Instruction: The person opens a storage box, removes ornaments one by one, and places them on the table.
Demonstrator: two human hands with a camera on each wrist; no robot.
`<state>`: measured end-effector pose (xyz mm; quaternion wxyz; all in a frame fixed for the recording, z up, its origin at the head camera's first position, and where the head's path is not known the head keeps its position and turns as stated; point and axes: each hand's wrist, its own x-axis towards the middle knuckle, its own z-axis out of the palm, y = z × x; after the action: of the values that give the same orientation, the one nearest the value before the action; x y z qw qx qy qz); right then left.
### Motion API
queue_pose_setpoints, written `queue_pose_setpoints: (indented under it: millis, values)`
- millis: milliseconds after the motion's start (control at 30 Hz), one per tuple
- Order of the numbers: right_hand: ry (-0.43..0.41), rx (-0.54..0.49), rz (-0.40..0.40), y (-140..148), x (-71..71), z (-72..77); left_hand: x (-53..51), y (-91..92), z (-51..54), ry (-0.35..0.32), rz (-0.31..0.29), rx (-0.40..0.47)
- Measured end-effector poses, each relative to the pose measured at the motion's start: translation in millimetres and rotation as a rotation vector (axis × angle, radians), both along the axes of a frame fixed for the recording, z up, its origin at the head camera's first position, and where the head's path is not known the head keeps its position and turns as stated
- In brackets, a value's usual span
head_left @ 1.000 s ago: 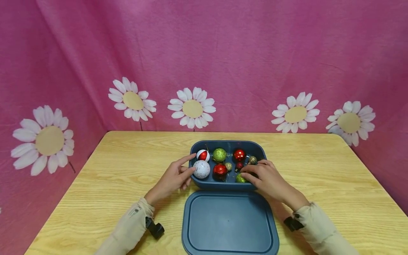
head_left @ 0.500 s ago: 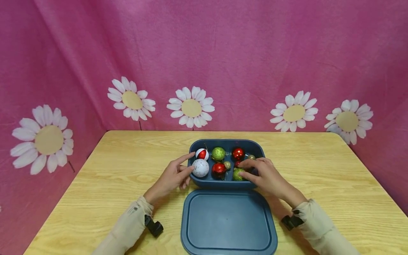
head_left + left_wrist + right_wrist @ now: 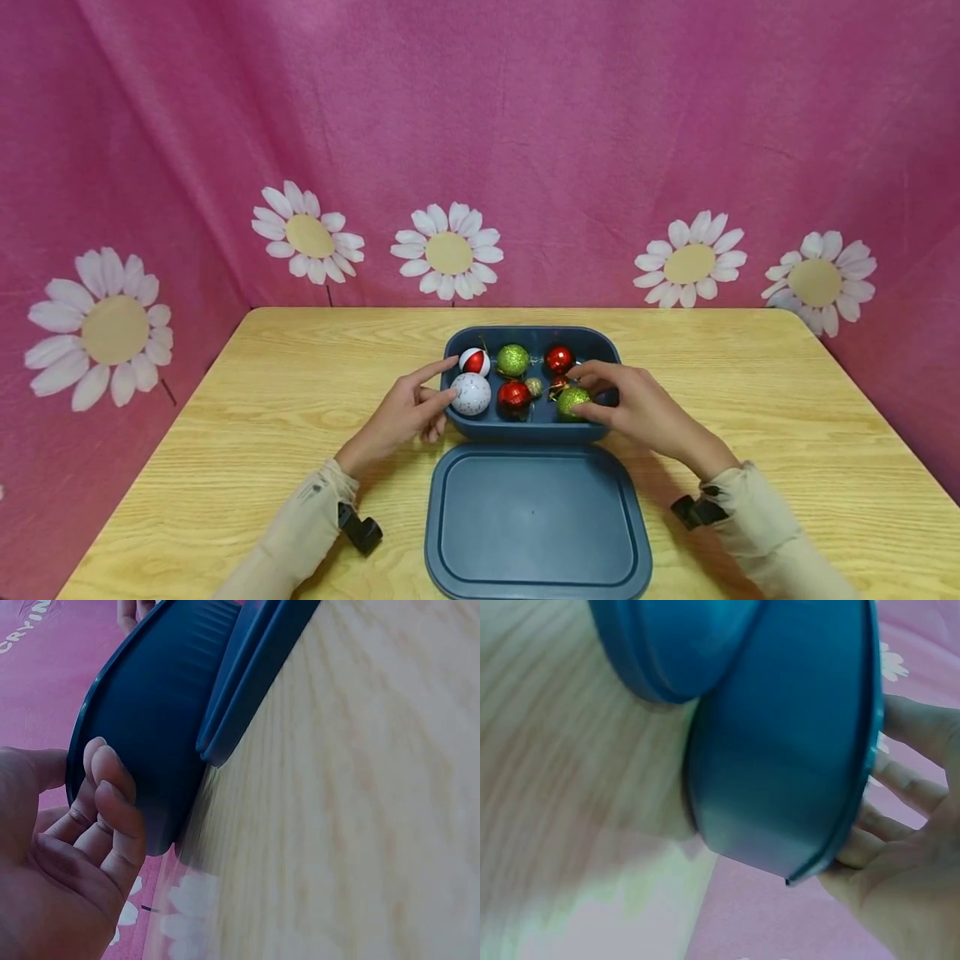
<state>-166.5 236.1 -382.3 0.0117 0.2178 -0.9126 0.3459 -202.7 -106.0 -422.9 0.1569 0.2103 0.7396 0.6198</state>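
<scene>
A dark blue-grey box holds Christmas baubles. My left hand grips its left end; in the left wrist view the thumb reaches over the rim and curled fingers lie against the outer wall. Beside that thumb sits a white speckled bauble, a red-and-white bauble behind it. At the right end my right hand reaches in over the rim, thumb and fingers around a green glitter bauble. In the right wrist view the box wall hides the fingertips.
Also in the box are a green bauble, two larger red baubles, a small gold one and a small dark red one. The matching lid lies flat in front, on the wooden table. Pink flowered cloth hangs behind.
The right thumb and fingers have closed around the near green bauble, which has shifted right. A small gold bauble at the right end is now hidden behind the right hand. The left hand stays put.
</scene>
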Motion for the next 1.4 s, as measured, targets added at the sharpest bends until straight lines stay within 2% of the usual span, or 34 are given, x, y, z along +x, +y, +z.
queue_pose_setpoints:
  millis: [267, 667, 967, 1400]
  values:
    - [0.041, -0.006, -0.008, 7, 2.2, 13.5, -0.3, 0.1, -0.5, -0.008, 0.0, 0.02]
    - [0.09, -0.014, -0.014, 19, 2.3, 24.5, -0.5, -0.2, -0.4, 0.002, 0.0, 0.025]
    - [0.127, -0.038, -0.077, 36, 3.5, 36.9, -0.1, -3.0, -1.7, 0.008, 0.009, 0.007]
    - [0.161, 0.021, -0.17, 65, 0.1, 37.7, 0.0, -1.8, -2.1, -0.008, 0.003, 0.027]
